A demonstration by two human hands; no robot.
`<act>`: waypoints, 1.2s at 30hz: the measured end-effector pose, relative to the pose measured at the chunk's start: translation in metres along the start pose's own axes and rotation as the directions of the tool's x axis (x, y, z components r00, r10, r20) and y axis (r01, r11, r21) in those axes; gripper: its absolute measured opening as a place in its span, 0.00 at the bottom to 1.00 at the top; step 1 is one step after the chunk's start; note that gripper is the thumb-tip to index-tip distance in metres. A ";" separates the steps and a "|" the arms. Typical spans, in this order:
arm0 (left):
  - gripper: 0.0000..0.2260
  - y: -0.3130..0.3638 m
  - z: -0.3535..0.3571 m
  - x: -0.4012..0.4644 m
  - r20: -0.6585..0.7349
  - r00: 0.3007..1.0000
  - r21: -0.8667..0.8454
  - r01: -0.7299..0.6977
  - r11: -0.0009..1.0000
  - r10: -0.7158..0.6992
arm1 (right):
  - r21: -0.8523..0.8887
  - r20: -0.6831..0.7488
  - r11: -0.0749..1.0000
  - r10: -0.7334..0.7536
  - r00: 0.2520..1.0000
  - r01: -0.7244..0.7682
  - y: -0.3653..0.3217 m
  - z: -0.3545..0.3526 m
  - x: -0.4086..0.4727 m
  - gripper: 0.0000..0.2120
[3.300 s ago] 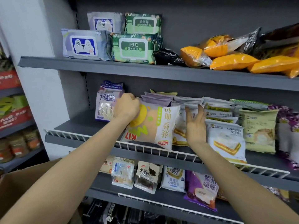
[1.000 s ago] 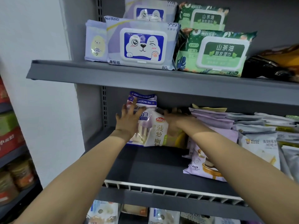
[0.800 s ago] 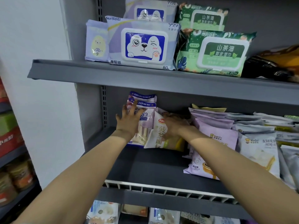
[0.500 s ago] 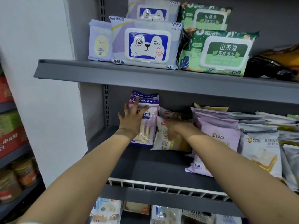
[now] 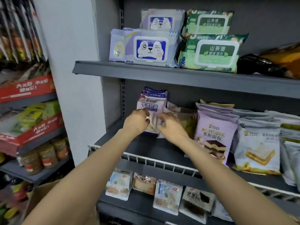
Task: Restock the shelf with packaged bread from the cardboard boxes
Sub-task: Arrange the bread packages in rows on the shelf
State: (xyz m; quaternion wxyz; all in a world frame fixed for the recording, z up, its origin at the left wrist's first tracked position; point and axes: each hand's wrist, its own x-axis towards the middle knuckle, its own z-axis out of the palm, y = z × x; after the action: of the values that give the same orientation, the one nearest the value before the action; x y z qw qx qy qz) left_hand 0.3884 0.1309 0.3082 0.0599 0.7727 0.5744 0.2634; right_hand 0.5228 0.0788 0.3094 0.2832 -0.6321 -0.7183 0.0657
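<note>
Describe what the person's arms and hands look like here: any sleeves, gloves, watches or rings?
Both forearms are bare up to the frame's edge, with no sleeve in view. The left hand and the right hand wear no gloves. No watch, bracelet or ring is visible.

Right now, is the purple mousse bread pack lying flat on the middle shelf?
No, the purple mousse bread pack stands upright on the middle shelf, its front facing out, right of both hands.

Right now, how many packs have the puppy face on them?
2. One big puppy pack at the front of the top shelf, another stacked behind it. More may hide behind.
</note>
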 end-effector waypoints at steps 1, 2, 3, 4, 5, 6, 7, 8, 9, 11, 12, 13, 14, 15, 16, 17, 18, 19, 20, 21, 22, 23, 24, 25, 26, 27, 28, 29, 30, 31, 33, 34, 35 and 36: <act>0.11 -0.002 -0.002 -0.016 -0.023 0.999 -0.046 0.026 0.999 -0.027 | 0.070 0.020 0.997 -0.019 1.000 0.017 -0.005 0.004 -0.010 0.14; 0.10 -0.006 -0.005 -0.033 -0.042 0.997 -0.071 0.058 0.996 -0.062 | 0.138 0.048 0.990 -0.038 0.998 0.031 -0.012 0.008 -0.020 0.13; 0.09 -0.010 -0.007 -0.052 -0.059 0.993 -0.081 0.094 0.992 -0.099 | 0.196 0.086 0.980 -0.059 0.995 0.042 -0.018 0.015 -0.031 0.12; 0.08 -0.016 -0.009 -0.072 -0.073 0.987 -0.080 0.134 0.988 -0.140 | 0.235 0.124 0.970 -0.086 0.988 0.055 -0.025 0.023 -0.042 0.12; 0.08 -0.022 -0.011 -0.092 -0.081 0.980 -0.072 0.176 0.982 -0.182 | 0.258 0.158 0.963 -0.115 0.981 0.071 -0.031 0.032 -0.053 0.12; 0.08 -0.030 -0.014 -0.114 -0.080 0.971 -0.059 0.220 0.974 -0.224 | 0.273 0.188 0.958 -0.143 0.972 0.089 -0.038 0.043 -0.064 0.11; 0.07 -0.040 -0.015 -0.136 -0.062 0.959 -0.052 0.274 0.960 -0.277 | 0.282 0.220 0.954 -0.167 0.961 0.101 -0.045 0.054 -0.076 0.11; 0.06 -0.052 -0.017 -0.160 -0.035 0.944 -0.053 0.327 0.943 -0.329 | 0.287 0.264 0.953 -0.182 0.947 0.103 -0.052 0.065 -0.088 0.11; 0.06 -0.065 -0.018 -0.183 0.001 0.923 -0.049 0.385 0.921 -0.386 | 0.294 0.320 0.951 -0.196 0.927 0.100 -0.060 0.077 -0.100 0.11; 0.09 -0.090 -0.023 -0.229 0.079 0.866 -0.017 0.496 0.868 -0.493 | 0.303 0.448 0.947 -0.242 0.861 0.108 -0.077 0.101 -0.124 0.11; 0.10 -0.102 -0.027 -0.249 0.114 0.837 -0.001 0.539 0.843 -0.535 | 0.305 0.502 0.944 -0.271 0.821 0.126 -0.087 0.113 -0.134 0.11; 0.10 -0.115 -0.031 -0.276 0.134 0.801 0.001 0.589 0.808 -0.584 | 0.315 0.554 0.939 -0.303 0.776 0.142 -0.100 0.129 -0.149 0.11; 0.10 -0.124 -0.033 -0.292 0.144 0.775 -0.003 0.622 0.783 -0.615 | 0.323 0.582 0.934 -0.322 0.746 0.152 -0.109 0.139 -0.158 0.10; 0.10 -0.134 -0.034 -0.309 0.146 0.751 -0.010 0.653 0.758 -0.644 | 0.328 0.606 0.930 -0.342 0.718 0.166 -0.117 0.149 -0.168 0.11; 0.09 -0.147 -0.036 -0.331 0.148 0.719 -0.013 0.688 0.725 -0.679 | 0.338 0.635 0.924 -0.363 0.682 0.177 -0.130 0.163 -0.182 0.11; 0.09 -0.161 -0.038 -0.353 0.142 0.687 -0.013 0.721 0.693 -0.712 | 0.347 0.659 0.919 -0.381 0.648 0.187 -0.142 0.176 -0.195 0.11; 0.09 -0.174 -0.039 -0.375 0.132 0.648 -0.010 0.757 0.653 -0.750 | 0.354 0.688 0.916 -0.391 0.611 0.188 -0.155 0.191 -0.209 0.11; 0.11 -0.189 -0.039 -0.397 0.130 0.608 -0.014 0.791 0.612 -0.783 | 0.363 0.715 0.915 -0.396 0.576 0.178 -0.167 0.206 -0.222 0.10; 0.12 -0.205 -0.039 -0.419 0.131 0.570 -0.023 0.820 0.572 -0.811 | 0.367 0.740 0.916 -0.394 0.545 0.162 -0.180 0.221 -0.236 0.10; 0.12 -0.222 -0.038 -0.440 0.131 0.539 -0.028 0.841 0.540 -0.832 | 0.372 0.762 0.917 -0.392 0.516 0.147 -0.192 0.237 -0.249 0.10; 0.12 -0.238 -0.038 -0.460 0.131 0.507 -0.022 0.861 0.508 -0.852 | 0.373 0.781 0.918 -0.388 0.490 0.132 -0.204 0.253 -0.261 0.11; 0.12 -0.256 -0.038 -0.480 0.127 0.483 -0.025 0.874 0.485 -0.866 | 0.373 0.797 0.920 -0.386 0.465 0.124 -0.217 0.271 -0.272 0.11; 0.11 -0.275 -0.038 -0.499 0.128 0.460 -0.028 0.887 0.461 -0.879 | 0.367 0.810 0.922 -0.381 0.446 0.121 -0.231 0.289 -0.283 0.11; 0.10 -0.295 -0.037 -0.517 0.131 0.445 -0.025 0.895 0.446 -0.886 | 0.360 0.818 0.925 -0.375 0.437 0.120 -0.244 0.308 -0.294 0.11; 0.09 -0.315 -0.037 -0.534 0.142 0.431 -0.013 0.901 0.433 -0.891 | 0.351 0.823 0.929 -0.364 0.437 0.115 -0.257 0.328 -0.304 0.12; 0.09 -0.335 -0.036 -0.549 0.151 0.418 0.002 0.906 0.424 -0.896 | 0.345 0.824 0.933 -0.353 0.443 0.101 -0.270 0.349 -0.313 0.13; 0.07 -0.355 -0.036 -0.563 0.163 0.400 0.019 0.913 0.408 -0.902 | 0.340 0.826 0.937 -0.338 0.451 0.081 -0.284 0.369 -0.322 0.13; 0.06 -0.374 -0.036 -0.574 0.181 0.378 0.033 0.920 0.390 -0.908 | 0.328 0.830 0.943 -0.317 0.459 0.058 -0.296 0.388 -0.330 0.14; 0.07 -0.393 -0.034 -0.585 0.209 0.356 0.050 0.926 0.373 -0.911 | 0.308 0.840 0.951 -0.288 0.460 0.033 -0.309 0.406 -0.338 0.15; 0.08 -0.411 -0.032 -0.595 0.241 0.333 0.067 0.931 0.358 -0.912 | 0.283 0.854 0.959 -0.254 0.454 0.002 -0.321 0.425 -0.345 0.15; 0.13 -0.442 -0.025 -0.615 0.318 0.288 0.092 0.939 0.332 -0.903 | 0.214 0.899 0.973 -0.162 0.406 -0.085 -0.338 0.467 -0.359 0.16; 0.15 -0.457 -0.020 -0.624 0.356 0.277 0.106 0.937 0.333 -0.893 | 0.166 0.916 0.980 -0.111 0.386 -0.113 -0.345 0.486 -0.364 0.17; 0.18 -0.470 -0.014 -0.632 0.396 0.272 0.121 0.931 0.343 -0.877 | 0.119 0.928 0.983 -0.061 0.368 -0.138 -0.349 0.507 -0.370 0.19; 0.21 -0.481 -0.008 -0.638 0.431 0.271 0.130 0.925 0.356 -0.861 | 0.081 0.937 0.983 -0.020 0.348 -0.163 -0.351 0.526 -0.376 0.21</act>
State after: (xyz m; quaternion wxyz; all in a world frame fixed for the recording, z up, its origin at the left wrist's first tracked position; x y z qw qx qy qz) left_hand -0.1556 -0.2975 -0.0908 0.3784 0.3435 0.8582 0.0484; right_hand -0.0251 -0.2049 -0.0904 -0.1298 -0.4879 -0.7152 0.4834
